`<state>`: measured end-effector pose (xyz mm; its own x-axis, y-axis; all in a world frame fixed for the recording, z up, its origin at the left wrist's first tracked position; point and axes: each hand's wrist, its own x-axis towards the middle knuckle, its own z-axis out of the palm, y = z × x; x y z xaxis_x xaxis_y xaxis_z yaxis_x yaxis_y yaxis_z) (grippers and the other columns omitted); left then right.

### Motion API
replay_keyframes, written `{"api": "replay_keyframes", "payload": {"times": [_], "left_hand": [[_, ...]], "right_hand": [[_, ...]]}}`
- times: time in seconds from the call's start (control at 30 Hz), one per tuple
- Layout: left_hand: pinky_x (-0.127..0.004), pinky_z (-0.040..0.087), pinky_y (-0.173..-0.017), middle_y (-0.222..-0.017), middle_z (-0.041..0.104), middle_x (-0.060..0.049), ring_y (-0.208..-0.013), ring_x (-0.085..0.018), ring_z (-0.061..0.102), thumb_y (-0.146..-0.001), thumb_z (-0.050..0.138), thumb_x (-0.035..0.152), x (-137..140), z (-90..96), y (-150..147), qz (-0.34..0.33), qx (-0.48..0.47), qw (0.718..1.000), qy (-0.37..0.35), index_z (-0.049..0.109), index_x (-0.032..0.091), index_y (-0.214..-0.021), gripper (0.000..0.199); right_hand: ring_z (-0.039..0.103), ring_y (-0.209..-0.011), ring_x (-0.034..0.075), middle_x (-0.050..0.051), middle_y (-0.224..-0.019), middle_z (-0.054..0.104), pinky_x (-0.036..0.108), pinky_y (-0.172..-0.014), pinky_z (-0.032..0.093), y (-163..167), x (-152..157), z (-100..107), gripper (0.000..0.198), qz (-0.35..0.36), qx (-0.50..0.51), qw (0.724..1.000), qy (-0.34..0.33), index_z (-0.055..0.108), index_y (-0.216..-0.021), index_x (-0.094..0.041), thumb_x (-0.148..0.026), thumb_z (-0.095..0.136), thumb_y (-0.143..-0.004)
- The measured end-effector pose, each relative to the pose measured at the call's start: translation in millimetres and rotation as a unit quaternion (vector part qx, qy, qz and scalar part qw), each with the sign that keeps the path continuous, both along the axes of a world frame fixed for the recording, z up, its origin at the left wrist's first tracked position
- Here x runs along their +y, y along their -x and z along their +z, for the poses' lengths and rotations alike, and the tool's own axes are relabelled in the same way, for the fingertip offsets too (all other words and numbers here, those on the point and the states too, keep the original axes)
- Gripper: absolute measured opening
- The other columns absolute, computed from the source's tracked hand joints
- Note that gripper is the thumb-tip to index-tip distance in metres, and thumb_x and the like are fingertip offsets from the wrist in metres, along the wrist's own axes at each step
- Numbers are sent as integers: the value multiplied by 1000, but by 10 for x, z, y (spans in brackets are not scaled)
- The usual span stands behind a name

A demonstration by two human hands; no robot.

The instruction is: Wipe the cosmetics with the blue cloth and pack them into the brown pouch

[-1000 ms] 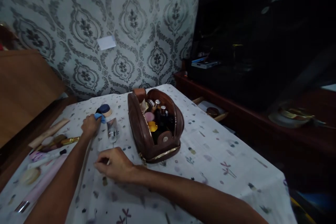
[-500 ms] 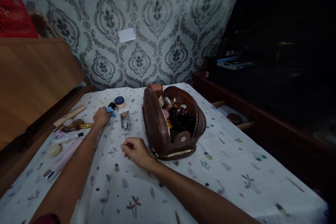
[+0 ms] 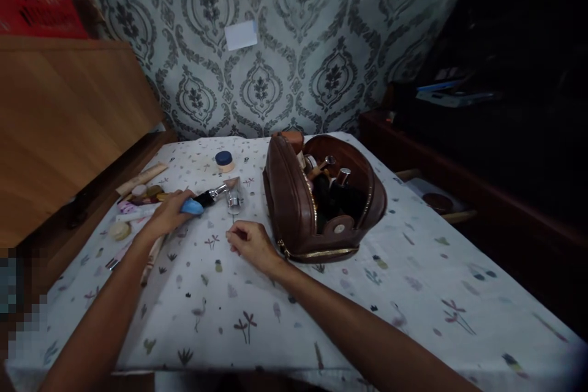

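My left hand (image 3: 173, 213) is closed around a slim blue, black and silver cosmetic item (image 3: 205, 198); its silver end points right. That end reaches a small silver-capped tube (image 3: 234, 199) on the cloth, though I cannot tell whether they touch. My right hand (image 3: 252, 246) rests on the cloth with its fingers curled in and nothing showing in them. Just right of it stands a brown cosmetic bag (image 3: 294, 196), unzipped, with bottles and a silver-topped bottle (image 3: 342, 176) inside. Behind my left hand sits a blue-lidded jar (image 3: 225, 162).
Several cosmetics, among them a beige tube (image 3: 142, 179) and a round cream-coloured jar (image 3: 119, 231), lie along the left side of the patterned tablecloth (image 3: 257, 331). A wooden cabinet (image 3: 73, 135) borders the left. At the right is a drawer with a round brown item (image 3: 436, 202).
My left hand has lifted the blue, black and silver item and swung its end right toward the small tube. My right hand stays curled beside the bag. The camera view has shifted.
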<state>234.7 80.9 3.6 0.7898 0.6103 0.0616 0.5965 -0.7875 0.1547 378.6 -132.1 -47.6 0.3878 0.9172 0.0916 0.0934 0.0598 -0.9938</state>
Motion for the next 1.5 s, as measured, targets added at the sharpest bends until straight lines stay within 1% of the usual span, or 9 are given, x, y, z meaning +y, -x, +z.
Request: {"api": "replay_keyframes", "payload": {"times": [0.27,0.43,0.57,0.8,0.93,1.03,1.2,1.33,1.5], "left_hand": [[-38,47,-95,-101,67,-6,-99,-26,61,-76,45,28,-129,129,78,-79,-38,995,49,63,19,-104,34],[-36,49,-91,-99,69,-5,-95,-25,62,-70,45,21,-271,160,174,-115,-58,986,105,65,19,-93,31],[-39,45,-103,-116,69,-5,-110,-26,60,-72,44,18,-384,132,211,-137,-90,973,160,67,19,-111,46],[-41,44,-100,-117,63,-9,-112,-29,54,-89,55,33,-584,65,222,-188,-8,982,33,60,24,-134,46],[-36,45,-87,-106,61,-7,-103,-27,55,-92,56,47,-643,30,244,-158,14,987,-16,65,25,-116,34],[-34,45,-80,-102,62,-6,-100,-26,57,-88,62,55,-688,-34,217,-145,1,989,-29,63,22,-104,37],[-35,47,-78,-102,68,-8,-98,-27,61,-88,60,62,-784,-144,258,-131,-17,990,-53,62,20,-110,47],[-40,50,-88,-116,70,-12,-108,-29,63,-98,46,55,-874,-207,406,-160,-68,982,-71,60,20,-127,48],[-34,52,-84,-109,73,-9,-101,-24,67,-98,51,50,-925,-230,515,-195,-126,971,-57,66,21,-120,39]], "right_hand": [[59,-60,11,-2,-71,58,19,-49,42,-22,9,-55,8,-31,-10,999,-16,58,-87,-18,-25,52,-86],[61,-69,13,4,-97,59,22,-50,46,-42,33,-140,33,-66,-45,996,-40,52,-116,-17,-30,52,-86],[58,-68,11,5,-103,60,23,-56,47,-62,21,-149,37,-64,-95,993,-26,51,-125,-18,-30,54,-90],[60,-82,17,6,-96,64,29,-78,50,-41,-39,-100,22,-34,-229,973,-23,64,-109,-16,-31,62,-93],[58,-80,17,6,-96,62,30,-78,48,-30,-45,-103,21,-20,-288,957,-18,67,-109,-16,-28,64,-92],[59,-82,17,6,-96,63,29,-78,48,-36,-37,-99,18,-19,-291,957,-11,68,-108,-17,-26,60,-94],[59,-80,17,8,-95,66,30,-78,47,-47,-30,-85,21,-11,-311,950,-4,68,-109,-15,-26,56,-97],[60,-79,17,6,-91,68,28,-76,47,-56,-46,-63,22,9,-310,951,-9,68,-108,-15,-29,56,-98],[61,-79,16,5,-90,70,27,-73,44,-36,-91,34,24,79,-324,943,7,71,-101,-17,-34,54,-99]]}}
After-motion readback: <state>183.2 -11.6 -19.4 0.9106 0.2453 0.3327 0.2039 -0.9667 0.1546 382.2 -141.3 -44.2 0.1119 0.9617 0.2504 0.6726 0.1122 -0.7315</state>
